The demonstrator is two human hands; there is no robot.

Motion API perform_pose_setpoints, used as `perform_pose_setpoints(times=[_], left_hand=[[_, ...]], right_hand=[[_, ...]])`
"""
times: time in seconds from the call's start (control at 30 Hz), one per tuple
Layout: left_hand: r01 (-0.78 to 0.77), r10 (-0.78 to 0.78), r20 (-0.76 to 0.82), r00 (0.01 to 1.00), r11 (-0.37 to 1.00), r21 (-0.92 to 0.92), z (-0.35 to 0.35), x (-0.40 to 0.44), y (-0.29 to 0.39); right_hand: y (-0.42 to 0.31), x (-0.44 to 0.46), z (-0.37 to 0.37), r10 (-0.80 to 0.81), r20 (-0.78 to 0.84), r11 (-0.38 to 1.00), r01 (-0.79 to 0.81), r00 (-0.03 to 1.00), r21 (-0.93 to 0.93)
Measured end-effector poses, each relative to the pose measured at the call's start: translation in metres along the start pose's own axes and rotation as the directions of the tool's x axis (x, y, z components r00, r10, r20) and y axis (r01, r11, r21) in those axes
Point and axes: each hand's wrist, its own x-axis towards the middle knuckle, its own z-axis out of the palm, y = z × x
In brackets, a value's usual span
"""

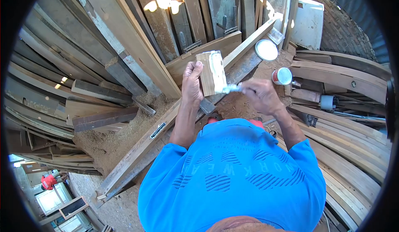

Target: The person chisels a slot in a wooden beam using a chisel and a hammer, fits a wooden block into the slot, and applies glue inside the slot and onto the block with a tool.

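Observation:
My left hand (193,82) grips a wooden block (207,76) by its left side, with the thumb on its upper part. White paste (217,72) coats the block's right-hand face from top to bottom. In my right hand (262,95), the fingers are closed round a small brush (232,88), blurred, whose whitened tip touches the lower end of the coated face. Beyond my right hand stands a can with a red label and white top (282,76). A round white tin or lid (266,50) is farther up, at the long beam.
A long wooden beam (133,153) runs diagonally beneath my hands, bearing a metal fitting (158,130). Boards (137,36) lean at the back, and planks (349,149) lie stacked at right. Sawdust (112,144) covers ground at left. A person in red (48,182) is far off.

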Motion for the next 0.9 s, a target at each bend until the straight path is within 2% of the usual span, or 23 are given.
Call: perform_pose_setpoints(times=[0.13,0.17,0.27,0.37,0.47,0.57,0.7,0.8,0.9], left_hand=[[-0.012,0.001,0.088,0.996,0.991,0.133,0.005,-0.003,-0.005],[-0.017,-0.003,0.119,0.993,0.986,0.168,0.006,-0.006,-0.008],[-0.072,0.032,0.164,0.986,0.968,0.242,0.005,-0.008,-0.013],[-0.074,0.040,0.144,0.989,0.967,0.244,0.003,-0.015,-0.007],[-0.089,0.048,0.162,0.986,0.963,0.254,-0.001,-0.019,-0.003],[-0.136,0.082,0.175,0.981,0.937,0.323,-0.003,-0.019,-0.001],[-0.158,0.109,0.156,0.982,0.923,0.351,-0.010,-0.016,-0.003],[-0.172,0.114,0.173,0.978,0.912,0.373,-0.018,-0.014,-0.003],[-0.172,0.101,0.199,0.975,0.909,0.379,-0.028,-0.013,-0.008]], right_hand=[[0.005,0.029,-0.008,0.033,-0.286,0.998,-0.047,0.958,-0.042],[0.009,0.034,-0.005,0.012,-0.310,0.998,-0.032,0.951,-0.061],[0.013,0.031,0.007,-0.029,-0.271,0.998,0.013,0.962,-0.060],[0.005,0.016,0.007,0.019,-0.031,0.999,-0.020,0.999,-0.027],[0.000,0.016,0.001,0.152,-0.037,0.984,-0.148,0.988,0.103],[-0.008,0.027,-0.003,0.152,-0.038,0.987,-0.150,0.988,0.058],[0.024,0.029,0.004,0.230,-0.217,0.972,-0.216,0.949,0.088],[0.013,0.029,0.006,0.227,-0.325,0.965,-0.167,0.918,0.202],[-0.008,0.024,0.011,0.121,-0.128,0.991,-0.112,0.984,0.078]])
